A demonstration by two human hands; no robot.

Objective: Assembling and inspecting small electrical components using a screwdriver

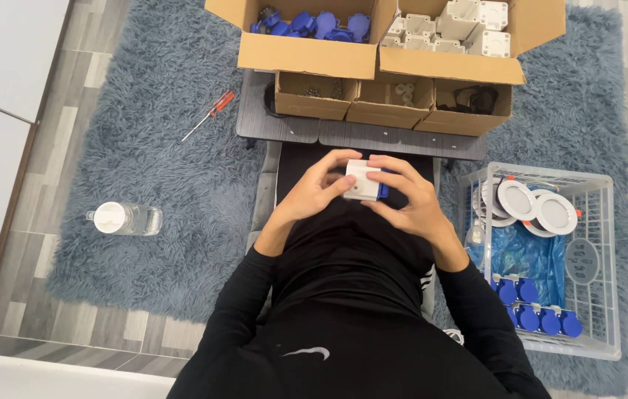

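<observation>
Both hands hold one small white box-shaped part with a blue piece on its right side [362,181], over my lap. My left hand [315,188] grips its left side, thumb and fingers wrapped over the top edge. My right hand [410,196] closes over its right side and covers most of the blue piece. In front of me a low dark table [358,134] carries cardboard boxes: one with blue parts [314,24], one with white box housings [450,26].
Three small cardboard trays [391,100] with small hardware line the table's near edge. A white plastic crate [587,258] at right holds round white lamps and blue parts. A red-handled screwdriver [210,114] and a clear bottle [123,219] lie on the grey rug at left.
</observation>
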